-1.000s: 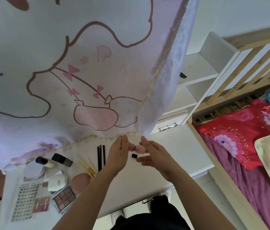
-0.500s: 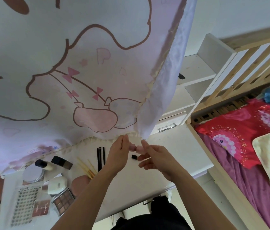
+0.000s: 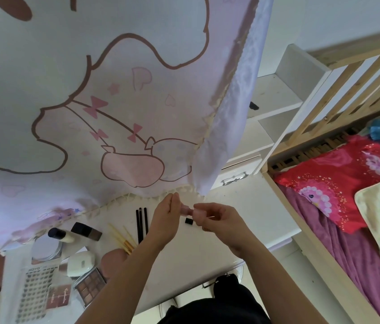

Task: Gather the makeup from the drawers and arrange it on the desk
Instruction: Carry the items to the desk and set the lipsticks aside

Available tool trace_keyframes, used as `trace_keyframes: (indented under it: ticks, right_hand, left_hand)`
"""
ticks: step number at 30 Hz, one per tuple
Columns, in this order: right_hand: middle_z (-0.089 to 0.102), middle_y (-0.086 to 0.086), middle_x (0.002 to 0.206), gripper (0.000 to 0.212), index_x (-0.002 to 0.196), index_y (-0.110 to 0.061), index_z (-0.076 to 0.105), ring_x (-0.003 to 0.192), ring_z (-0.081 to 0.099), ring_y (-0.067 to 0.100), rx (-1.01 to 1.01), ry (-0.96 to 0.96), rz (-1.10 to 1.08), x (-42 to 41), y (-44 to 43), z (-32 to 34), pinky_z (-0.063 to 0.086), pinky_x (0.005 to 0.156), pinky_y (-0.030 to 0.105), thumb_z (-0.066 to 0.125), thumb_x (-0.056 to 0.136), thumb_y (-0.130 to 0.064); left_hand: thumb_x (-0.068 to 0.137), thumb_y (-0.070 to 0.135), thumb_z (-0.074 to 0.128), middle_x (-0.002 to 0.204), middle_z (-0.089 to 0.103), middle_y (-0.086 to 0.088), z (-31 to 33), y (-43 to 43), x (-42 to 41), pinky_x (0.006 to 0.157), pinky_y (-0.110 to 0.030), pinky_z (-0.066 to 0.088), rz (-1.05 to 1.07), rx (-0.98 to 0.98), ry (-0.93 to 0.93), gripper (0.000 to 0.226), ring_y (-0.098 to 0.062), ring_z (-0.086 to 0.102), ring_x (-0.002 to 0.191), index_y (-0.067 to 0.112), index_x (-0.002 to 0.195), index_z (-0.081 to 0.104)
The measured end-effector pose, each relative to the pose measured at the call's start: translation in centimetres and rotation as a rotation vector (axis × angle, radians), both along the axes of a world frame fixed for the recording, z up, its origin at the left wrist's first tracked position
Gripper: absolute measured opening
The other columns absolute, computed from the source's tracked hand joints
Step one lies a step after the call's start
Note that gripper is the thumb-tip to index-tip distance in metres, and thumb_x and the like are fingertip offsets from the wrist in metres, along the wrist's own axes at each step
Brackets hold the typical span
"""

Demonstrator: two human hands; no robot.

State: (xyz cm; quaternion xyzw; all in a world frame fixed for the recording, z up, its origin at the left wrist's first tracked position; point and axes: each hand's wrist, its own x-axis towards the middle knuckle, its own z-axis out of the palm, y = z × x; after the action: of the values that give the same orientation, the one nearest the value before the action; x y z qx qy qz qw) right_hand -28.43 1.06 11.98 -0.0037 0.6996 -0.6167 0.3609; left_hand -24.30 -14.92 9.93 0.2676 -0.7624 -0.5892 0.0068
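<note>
One tube (image 3: 187,210) sits between left hand (image 3: 164,218), right hand (image 3: 217,218).

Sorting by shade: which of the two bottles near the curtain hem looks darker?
The square bottle, with a brownish body and a black block cap, nearer the wooden brushes. The round-capped bottle left of it is cream.
</note>
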Motion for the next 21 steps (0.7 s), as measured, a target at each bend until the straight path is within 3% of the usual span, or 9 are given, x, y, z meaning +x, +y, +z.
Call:
trace_keyframes:
  ticks: [2, 5, 7, 10, 14, 17, 21]
  right_hand:
    - [0.075, 0.001, 0.105, 0.038, 0.120, -0.023, 0.068, 0.091, 0.072, 0.015, -0.006, -0.028, 0.026, -0.4, 0.1, 0.2, 0.055, 0.086, 0.030, 0.079, 0.084, -0.033]
    - [0.075, 0.006, 0.102, 0.040, 0.114, -0.014, 0.071, 0.081, 0.071, 0.016, -0.005, -0.125, 0.061, -0.5, -0.2, 0.6, 0.055, 0.074, 0.024, 0.066, 0.092, -0.047]
    - [0.075, 0.005, 0.092, 0.036, 0.105, -0.011, 0.075, 0.075, 0.068, 0.012, 0.019, -0.085, 0.073, -0.6, -0.2, 0.6, 0.053, 0.070, 0.021, 0.060, 0.096, -0.043]
    - [0.076, 0.001, 0.090, 0.022, 0.106, -0.016, 0.076, 0.077, 0.066, 0.008, 0.014, -0.023, 0.065, -0.9, 0.4, 0.4, 0.052, 0.071, 0.019, 0.066, 0.095, -0.032]
    - [0.078, 0.001, 0.094, 0.021, 0.106, -0.027, 0.077, 0.088, 0.070, 0.014, 0.058, 0.066, 0.042, -1.6, 1.8, 0.0, 0.054, 0.087, 0.027, 0.079, 0.085, -0.024]
    - [0.078, -0.001, 0.095, 0.026, 0.099, -0.026, 0.079, 0.097, 0.071, 0.016, 0.070, 0.116, -0.012, -2.4, 3.3, 0.0, 0.055, 0.096, 0.034, 0.084, 0.077, -0.014]
    - [0.077, 0.004, 0.098, 0.034, 0.104, -0.023, 0.077, 0.102, 0.071, 0.022, 0.047, 0.093, -0.081, -3.0, 4.7, -0.1, 0.052, 0.102, 0.041, 0.085, 0.075, -0.009]
  left_hand:
    - [0.107, 0.029, 0.030, 0.072, 0.073, 0.010, 0.1, 0.1, 0.0, 0.071, -0.027, 0.043, -0.012, 0.000, 0.000, 0.040, 0.004, 0.054, 0.061, 0.004, 0.085, 0.051]
    - [0.107, 0.029, 0.029, 0.071, 0.072, 0.014, 0.3, 0.4, 0.1, 0.071, -0.026, 0.042, -0.044, -0.022, 0.007, 0.041, 0.006, 0.056, 0.062, 0.001, 0.088, 0.052]
    - [0.107, 0.028, 0.029, 0.072, 0.073, 0.012, 0.5, 0.3, 0.1, 0.071, -0.026, 0.041, -0.049, -0.017, 0.013, 0.041, 0.006, 0.057, 0.062, -0.001, 0.089, 0.052]
    - [0.107, 0.029, 0.029, 0.074, 0.074, 0.009, 0.5, 0.4, -0.1, 0.070, -0.025, 0.040, -0.052, -0.004, 0.004, 0.041, 0.006, 0.056, 0.062, 0.001, 0.089, 0.052]
    - [0.107, 0.031, 0.029, 0.082, 0.076, 0.002, 0.1, 0.5, -0.4, 0.066, -0.027, 0.039, -0.010, 0.053, -0.033, 0.038, 0.006, 0.055, 0.062, 0.014, 0.081, 0.051]
    - [0.107, 0.032, 0.030, 0.082, 0.076, 0.000, -0.4, -0.1, -0.7, 0.065, -0.027, 0.038, 0.028, 0.105, -0.036, 0.037, 0.006, 0.055, 0.060, 0.012, 0.084, 0.052]
    - [0.107, 0.036, 0.031, 0.085, 0.076, 0.003, -0.6, -1.0, -0.7, 0.066, -0.027, 0.039, 0.075, 0.146, -0.028, 0.039, -0.008, 0.055, 0.073, 0.009, 0.092, 0.054]
